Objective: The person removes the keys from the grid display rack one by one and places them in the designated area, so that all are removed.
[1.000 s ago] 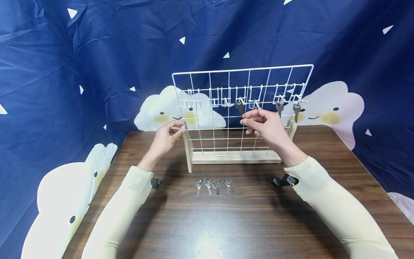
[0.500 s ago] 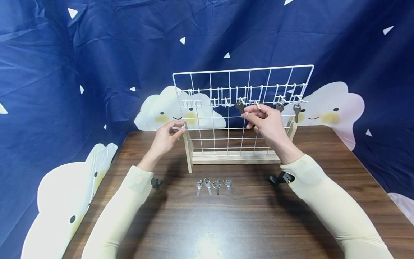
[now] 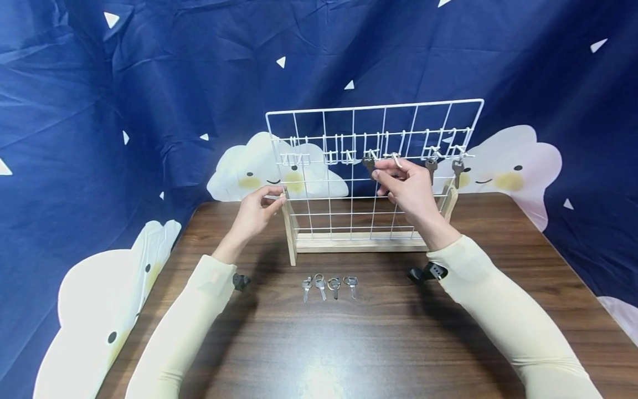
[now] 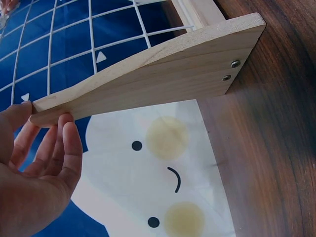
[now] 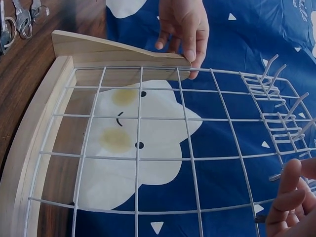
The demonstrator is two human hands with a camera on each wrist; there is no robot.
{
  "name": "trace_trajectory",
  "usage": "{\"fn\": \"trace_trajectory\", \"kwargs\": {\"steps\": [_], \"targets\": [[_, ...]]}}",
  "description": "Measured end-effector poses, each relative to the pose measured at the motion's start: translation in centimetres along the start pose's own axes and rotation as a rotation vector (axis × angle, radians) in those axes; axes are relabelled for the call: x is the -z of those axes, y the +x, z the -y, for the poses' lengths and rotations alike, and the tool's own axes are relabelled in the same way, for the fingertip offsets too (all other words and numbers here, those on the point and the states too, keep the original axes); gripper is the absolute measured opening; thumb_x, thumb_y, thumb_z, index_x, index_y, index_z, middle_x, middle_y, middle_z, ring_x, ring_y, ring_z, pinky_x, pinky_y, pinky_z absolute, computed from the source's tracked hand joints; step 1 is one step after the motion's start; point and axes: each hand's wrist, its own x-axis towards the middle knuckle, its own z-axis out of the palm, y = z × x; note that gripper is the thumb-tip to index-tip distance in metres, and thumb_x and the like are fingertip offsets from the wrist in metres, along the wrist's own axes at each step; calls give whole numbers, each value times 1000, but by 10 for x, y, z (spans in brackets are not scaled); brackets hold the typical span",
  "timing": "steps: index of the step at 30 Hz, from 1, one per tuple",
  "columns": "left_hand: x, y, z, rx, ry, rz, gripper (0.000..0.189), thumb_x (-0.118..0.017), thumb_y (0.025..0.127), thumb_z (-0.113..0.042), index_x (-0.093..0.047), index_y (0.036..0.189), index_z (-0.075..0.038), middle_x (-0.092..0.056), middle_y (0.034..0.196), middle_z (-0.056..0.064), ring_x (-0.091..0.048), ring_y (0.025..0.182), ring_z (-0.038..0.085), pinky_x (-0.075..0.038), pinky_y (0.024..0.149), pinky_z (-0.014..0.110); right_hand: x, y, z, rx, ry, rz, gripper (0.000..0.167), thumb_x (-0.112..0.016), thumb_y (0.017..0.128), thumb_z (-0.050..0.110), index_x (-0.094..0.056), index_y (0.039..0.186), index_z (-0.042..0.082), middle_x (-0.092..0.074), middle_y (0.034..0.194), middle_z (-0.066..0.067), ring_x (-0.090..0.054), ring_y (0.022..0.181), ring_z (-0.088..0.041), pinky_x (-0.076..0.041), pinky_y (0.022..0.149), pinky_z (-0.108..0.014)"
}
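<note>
In the head view my left hand [image 3: 255,213] pinches the upper end of the wooden side support [image 4: 148,69] of a white wire grid rack [image 3: 351,198]. The left wrist view shows the thumb on one face of the wood and fingers on the other. My right hand [image 3: 411,185] is raised before the grid, with thumb and forefinger pinching a dark key [image 3: 369,162] at a hook. Its lower part is partly hidden by the fingertips. Whether its ring is on the hook is too small to tell. A bare hook [image 3: 396,159] sits just above that hand.
Two more keys hang at the right, a dark key [image 3: 431,165] and another [image 3: 457,167]. Several keys with rings, including a silver key [image 3: 351,285], lie in a row on the brown wooden table [image 3: 319,338]. A blue curtain [image 3: 164,66] hangs behind.
My right hand has shifted slightly up and left, nearer the top of the dark key, and the forearm has swung left. The left hand has stayed on the wooden support.
</note>
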Motion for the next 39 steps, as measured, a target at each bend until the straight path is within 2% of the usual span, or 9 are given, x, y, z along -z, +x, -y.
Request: {"fn": "trace_trajectory", "kwargs": {"steps": [7, 12, 16, 23, 32, 39], "targets": [[0, 0, -1, -15, -4, -8, 31, -69, 95, -23, -67, 123, -10, -70, 122, 13, -72, 99, 32, -61, 76, 36, -4, 0, -2, 58, -51, -38, 22, -75, 90, 14, -73, 110, 4, -71, 77, 9, -62, 54, -7, -41, 41, -17], [0, -1, 1, -13, -4, -10, 31, -70, 95, -24, -68, 123, -10, -70, 121, 13, -72, 99, 32, -61, 77, 36, -8, 0, -5, 110, -114, -80, 22, -76, 89, 16, -74, 107, 4, -71, 77, 14, -62, 53, -7, -49, 48, -20], [0, -1, 1, -6, 3, -10, 31, -69, 95, -24, -68, 123, -11, -71, 121, 13, -72, 99, 31, -61, 77, 38, -12, 1, -7, 128, -72, -97, 24, -77, 88, 15, -73, 105, -1, -73, 79, 11, -60, 50, -7, -55, 52, -24], [0, -1, -1, -5, 2, -11, 31, -70, 95, -24, -68, 123, -11, -71, 121, 13, -72, 98, 32, -61, 75, 35, -17, 4, -10, 132, -9, -115, 30, -78, 88, 16, -71, 106, -7, -77, 84, 5, -56, 49, -6, -53, 51, -20], [0, 0, 0, -14, -9, -15, 29, -69, 95, -22, -68, 122, -9, -71, 120, 13, -72, 97, 31, -60, 76, 35, -20, 5, -10, 130, 17, -126, 14, -80, 86, 18, -76, 95, 8, -77, 87, 8, -56, 47, -6, -52, 50, -19], [-1, 0, 1, -10, -11, -14, 30, -70, 95, -23, -68, 122, -10, -71, 121, 13, -72, 97, 31, -61, 74, 34, -21, 5, -10, 118, -2, -132, 17, -78, 87, 15, -75, 98, 2, -75, 84, 11, -57, 47, -6, -51, 49, -20]]}}
